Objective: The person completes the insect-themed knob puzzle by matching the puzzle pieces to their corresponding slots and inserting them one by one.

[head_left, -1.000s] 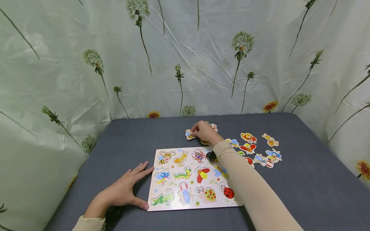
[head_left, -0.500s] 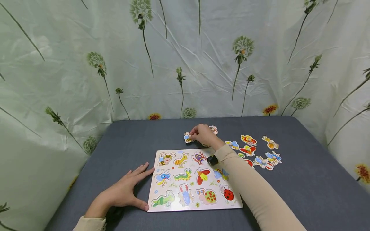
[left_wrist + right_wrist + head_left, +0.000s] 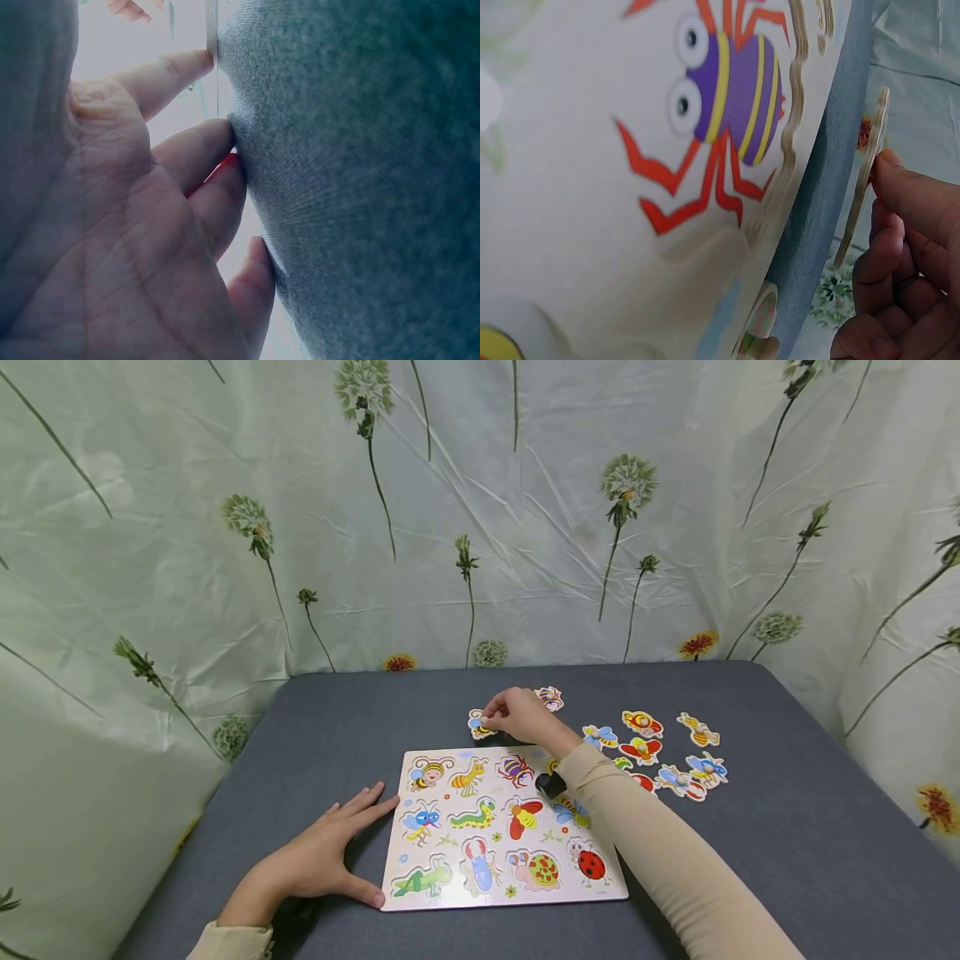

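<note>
A flat wooden puzzle board [image 3: 465,902] printed with colourful insects lies on the table. My left hand [image 3: 322,847] is spread along its left side, the thumb and index fingertips touching the edge; the left wrist view shows the palm and straight fingers [image 3: 169,79]. Beyond the board's far edge, my right hand [image 3: 519,714] pinches a bee puzzle piece [image 3: 478,724] between thumb and fingers. In the right wrist view that piece [image 3: 864,180] appears edge-on, raised off the table, and its printed face is hidden. A printed purple spider [image 3: 742,97] on the board fills much of that view.
Several loose insect pieces lie right of the right hand, among them a red-winged piece [image 3: 641,750], a yellow one [image 3: 699,729] and a blue one [image 3: 707,768]. A spider piece [image 3: 550,697] lies just behind the hand. A floral curtain [image 3: 420,568] hangs behind the dark table [image 3: 787,827].
The right hand has shifted slightly left and toward the board, the bee piece moving with it. The left hand keeps its place at the board's edge.
</note>
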Available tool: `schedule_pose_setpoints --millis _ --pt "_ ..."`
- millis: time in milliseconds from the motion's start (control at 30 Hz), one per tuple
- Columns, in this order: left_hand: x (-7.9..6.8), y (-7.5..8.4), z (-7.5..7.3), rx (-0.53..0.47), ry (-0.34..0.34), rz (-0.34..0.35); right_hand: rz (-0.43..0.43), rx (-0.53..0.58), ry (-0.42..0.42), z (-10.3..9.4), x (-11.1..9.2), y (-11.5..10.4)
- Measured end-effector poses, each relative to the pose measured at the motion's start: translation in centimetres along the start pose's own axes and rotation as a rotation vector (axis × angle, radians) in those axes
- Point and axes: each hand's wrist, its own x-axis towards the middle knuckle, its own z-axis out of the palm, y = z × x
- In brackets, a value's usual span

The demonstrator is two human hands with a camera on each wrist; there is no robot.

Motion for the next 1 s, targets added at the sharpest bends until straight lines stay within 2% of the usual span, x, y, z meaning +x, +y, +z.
schedule_pose_setpoints --millis 200,367,733,1000 --pt "-0.1 0.2 0.0 0.005 0.003 0.019 -0.022 0.011 -0.011 0.2 -0.6 -0.5" --pt "-0.1 0.2 0.0 0.0 -0.001 0.003 -0.048 0.032 -0.011 0.4 -0.9 -0.8" --pt "-0.1 0.3 0.0 -0.011 -0.013 -0.004 -0.033 0.1 -0.061 2.2 -1.2 -1.9" --pt "-0.1 0.3 -0.1 -0.002 -0.011 0.0 -0.06 0.094 -0.077 3.4 -1.2 -3.1"
